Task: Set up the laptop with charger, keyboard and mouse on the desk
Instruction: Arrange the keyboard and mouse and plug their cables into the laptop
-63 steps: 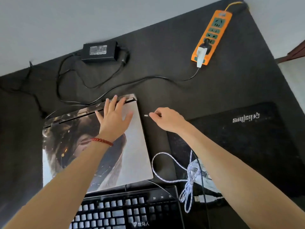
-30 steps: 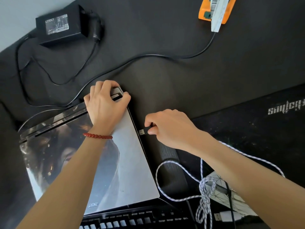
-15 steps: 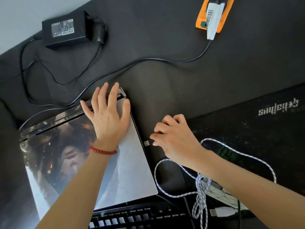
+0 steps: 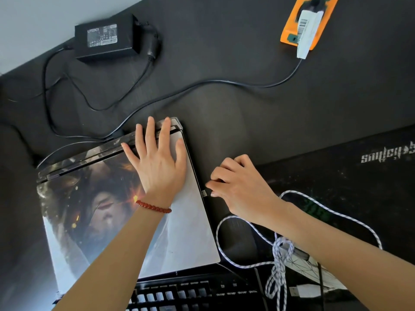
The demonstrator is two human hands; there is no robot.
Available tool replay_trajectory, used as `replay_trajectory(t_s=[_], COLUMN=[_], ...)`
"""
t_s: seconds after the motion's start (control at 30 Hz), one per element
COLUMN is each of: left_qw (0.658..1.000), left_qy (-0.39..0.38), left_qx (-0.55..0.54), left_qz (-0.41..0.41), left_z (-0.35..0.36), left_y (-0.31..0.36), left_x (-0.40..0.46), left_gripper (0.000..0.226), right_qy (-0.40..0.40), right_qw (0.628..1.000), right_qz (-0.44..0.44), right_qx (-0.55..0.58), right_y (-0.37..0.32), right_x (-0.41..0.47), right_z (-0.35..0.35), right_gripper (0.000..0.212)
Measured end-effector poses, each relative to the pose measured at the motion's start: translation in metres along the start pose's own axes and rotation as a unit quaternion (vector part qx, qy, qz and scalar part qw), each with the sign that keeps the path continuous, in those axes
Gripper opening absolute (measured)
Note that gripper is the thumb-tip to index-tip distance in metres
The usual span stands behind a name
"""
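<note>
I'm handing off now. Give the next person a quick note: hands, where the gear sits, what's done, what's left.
Left hand lies flat on the closed laptop, steadying it.
Right hand pinches a USB plug at the laptop's right edge; seating unclear.
Charger brick sits far left, its plug in the orange power strip.
Keyboard is nearest you.
Left: finish the plug, open the laptop.

The orange power strip (image 4: 298,25) runs off the top edge, and the keyboard (image 4: 179,295) is cut by the bottom one. The right hand (image 4: 242,189) covers most of the USB plug (image 4: 204,193), so whether it sits in the laptop (image 4: 190,232) can't be told. The mouse (image 4: 314,269) lies half hidden under the right forearm and braided cable (image 4: 278,261)
</note>
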State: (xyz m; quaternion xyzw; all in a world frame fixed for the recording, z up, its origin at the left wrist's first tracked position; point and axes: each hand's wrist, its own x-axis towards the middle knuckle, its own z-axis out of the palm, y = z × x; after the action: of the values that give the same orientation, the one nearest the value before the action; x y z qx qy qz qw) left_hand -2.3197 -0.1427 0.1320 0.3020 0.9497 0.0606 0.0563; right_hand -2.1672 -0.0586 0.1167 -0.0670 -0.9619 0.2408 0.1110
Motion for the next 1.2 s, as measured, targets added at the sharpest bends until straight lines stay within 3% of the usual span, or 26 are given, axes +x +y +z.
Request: replay_trajectory(t_s=[0.53,0.73,0.83,0.93,1.07,1.2], left_qw=[1.0,0.999,0.997,0.993,0.99,0.985], left_qy=[0.02,0.008,-0.008,-0.049,-0.091,-0.145], left_qx=[0.013,-0.031,-0.057,-0.072,-0.053,0.004], left_qz=[0.01,0.016,0.044,0.086,0.09,0.09], left_z=[0.006,0.002,-0.004,-0.012,-0.027,-0.04], left_y=[-0.002,-0.008,-0.015,-0.033,-0.083,-0.156], left_x=[0.001,0.0,-0.018,-0.054,-0.106,-0.142], left_gripper=[0.057,0.056,0.057,0.06,0.067,0.097], right_qy=[-0.01,-0.026,-0.009,0.0,-0.086,-0.212], right_qw=[1.0,0.992,0.981,0.988,0.99,0.967], right_qz=[0.011,0.107,0.166,0.122,0.096,0.139], right_qx=[0.007,-0.059,-0.099,-0.095,-0.049,-0.034], right_y=[-0.008,-0.023,-0.029,-0.044,-0.091,-0.128], right_x=[0.001,-0.014,-0.033,-0.052,-0.063,-0.055], right_z=[0.006,-0.016,-0.034,-0.044,-0.031,0.003], right_gripper=[0.01,0.049,0.045,0.032,0.048,0.071])
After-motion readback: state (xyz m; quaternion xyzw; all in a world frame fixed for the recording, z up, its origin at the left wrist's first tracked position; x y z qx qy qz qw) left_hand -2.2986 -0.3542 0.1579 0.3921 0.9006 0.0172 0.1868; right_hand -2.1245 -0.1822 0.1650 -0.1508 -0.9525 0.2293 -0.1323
